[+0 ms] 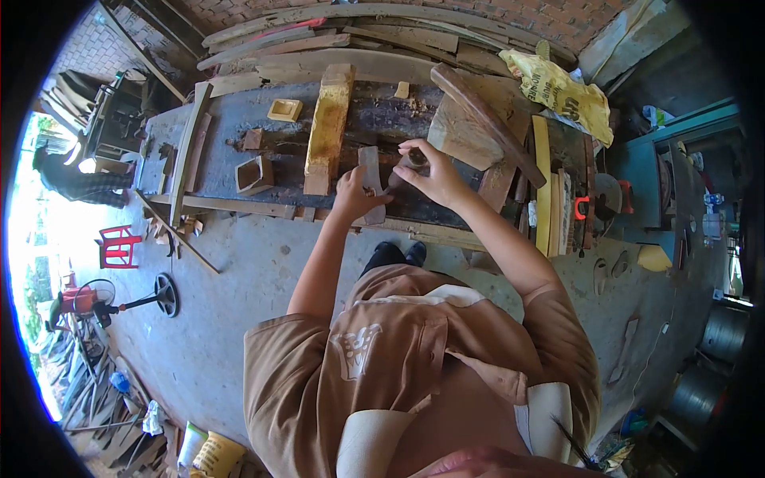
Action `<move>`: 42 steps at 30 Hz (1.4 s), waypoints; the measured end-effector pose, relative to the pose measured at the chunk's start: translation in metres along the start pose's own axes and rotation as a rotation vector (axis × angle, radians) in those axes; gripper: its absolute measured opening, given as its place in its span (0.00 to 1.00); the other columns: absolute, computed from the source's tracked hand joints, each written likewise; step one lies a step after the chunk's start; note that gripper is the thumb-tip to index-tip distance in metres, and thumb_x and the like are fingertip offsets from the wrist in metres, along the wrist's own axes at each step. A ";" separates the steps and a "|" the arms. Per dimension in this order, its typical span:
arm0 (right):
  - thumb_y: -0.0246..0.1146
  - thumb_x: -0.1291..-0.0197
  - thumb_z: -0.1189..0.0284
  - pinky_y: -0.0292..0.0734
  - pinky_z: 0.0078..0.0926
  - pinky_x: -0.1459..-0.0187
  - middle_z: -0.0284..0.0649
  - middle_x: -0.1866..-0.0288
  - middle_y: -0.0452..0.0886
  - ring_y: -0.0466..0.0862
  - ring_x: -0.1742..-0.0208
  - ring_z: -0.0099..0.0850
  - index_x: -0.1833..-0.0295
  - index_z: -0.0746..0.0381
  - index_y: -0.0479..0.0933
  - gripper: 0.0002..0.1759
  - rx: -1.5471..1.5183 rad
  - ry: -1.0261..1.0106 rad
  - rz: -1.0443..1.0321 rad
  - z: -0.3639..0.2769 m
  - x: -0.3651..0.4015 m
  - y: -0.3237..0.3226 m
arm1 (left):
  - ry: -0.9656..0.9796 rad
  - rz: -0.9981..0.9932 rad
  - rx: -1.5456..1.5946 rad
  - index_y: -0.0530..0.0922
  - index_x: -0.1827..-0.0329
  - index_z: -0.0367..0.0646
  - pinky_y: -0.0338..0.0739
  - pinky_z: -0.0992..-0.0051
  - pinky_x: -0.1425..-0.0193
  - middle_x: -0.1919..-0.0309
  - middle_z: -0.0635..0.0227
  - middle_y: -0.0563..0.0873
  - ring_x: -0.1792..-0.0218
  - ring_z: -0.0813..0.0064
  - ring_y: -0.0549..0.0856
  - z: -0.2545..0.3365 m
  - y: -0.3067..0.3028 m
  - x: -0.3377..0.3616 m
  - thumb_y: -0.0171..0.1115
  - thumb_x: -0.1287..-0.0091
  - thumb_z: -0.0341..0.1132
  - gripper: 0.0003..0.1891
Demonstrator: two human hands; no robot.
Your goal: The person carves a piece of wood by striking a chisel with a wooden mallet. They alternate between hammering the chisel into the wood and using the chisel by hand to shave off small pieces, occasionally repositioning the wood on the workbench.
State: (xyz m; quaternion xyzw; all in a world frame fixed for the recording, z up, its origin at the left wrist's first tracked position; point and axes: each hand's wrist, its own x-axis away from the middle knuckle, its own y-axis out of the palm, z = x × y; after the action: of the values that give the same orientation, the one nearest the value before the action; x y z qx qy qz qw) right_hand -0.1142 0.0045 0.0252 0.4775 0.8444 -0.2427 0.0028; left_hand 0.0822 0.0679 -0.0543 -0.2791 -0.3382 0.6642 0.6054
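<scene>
Two hands: left hand and right hand, both bare, sit near each other over the workbench in my head view.
Left grip: I see its fingers at one side of a flat grey-brown piece and its thumb laid across it; whether they clamp it, I cannot tell.
Right grip: thumb and fingers curl round a small dark piece, closed on it; from here I cannot make out what it is.
Flat piece: it lies on the bench close to the near edge, its far end clear of the left hand.
Yellow-faced beam: just left of the hands, lying crosswise on the bench.
Box-shaped wooden pieces: I count two hollow ones left of the beam, one farther back, one nearer me.
Dark wooden bar: right of the hands, slanting over a thick wooden slab.
Yellow strip: farther right, pointing toward the near edge.
Printed yellow sack: at the bench's far right corner.
Planks: stacked along the back.
Floor, left: a red stool, and beyond it a second person in dark checked clothing.
</scene>
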 end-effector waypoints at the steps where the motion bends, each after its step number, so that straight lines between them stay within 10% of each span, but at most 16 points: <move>1: 0.66 0.46 0.60 0.70 0.29 0.49 0.45 0.52 0.77 0.78 0.50 0.37 0.47 0.62 0.69 0.25 -0.016 0.018 0.008 0.000 0.001 -0.002 | -0.023 -0.102 -0.051 0.59 0.34 0.44 0.62 0.53 0.38 0.38 0.46 0.65 0.35 0.47 0.60 -0.015 0.003 0.003 0.76 0.65 0.57 0.55; 5: 0.65 0.46 0.64 0.72 0.27 0.53 0.42 0.57 0.79 0.79 0.56 0.32 0.50 0.61 0.69 0.21 -0.090 0.065 0.005 0.000 0.001 -0.006 | -0.356 -0.295 -0.257 0.38 0.27 0.50 0.46 0.37 0.35 0.29 0.47 0.44 0.29 0.45 0.40 -0.034 0.037 0.028 0.68 0.62 0.68 0.65; 34: 0.63 0.45 0.75 0.73 0.28 0.48 0.49 0.50 0.78 0.78 0.49 0.33 0.53 0.65 0.69 0.15 -0.385 0.148 0.083 0.059 0.065 -0.037 | -0.398 -0.393 -0.450 0.32 0.27 0.48 0.37 0.48 0.30 0.27 0.52 0.39 0.27 0.59 0.35 -0.031 0.052 0.022 0.47 0.53 0.77 0.60; 42: 0.63 0.44 0.73 0.81 0.25 0.58 0.43 0.52 0.76 0.79 0.53 0.30 0.50 0.63 0.69 0.17 -0.506 0.520 0.226 0.096 0.103 -0.045 | -0.382 -0.375 -0.456 0.33 0.27 0.47 0.37 0.48 0.30 0.28 0.52 0.40 0.27 0.59 0.35 -0.034 0.054 0.023 0.47 0.53 0.77 0.60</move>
State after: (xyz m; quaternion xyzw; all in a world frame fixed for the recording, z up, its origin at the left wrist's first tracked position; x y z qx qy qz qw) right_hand -0.2279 0.0285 -0.0654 0.5976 0.7922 0.1047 -0.0668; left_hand 0.0730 0.0928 -0.1172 -0.2109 -0.6304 0.4889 0.5649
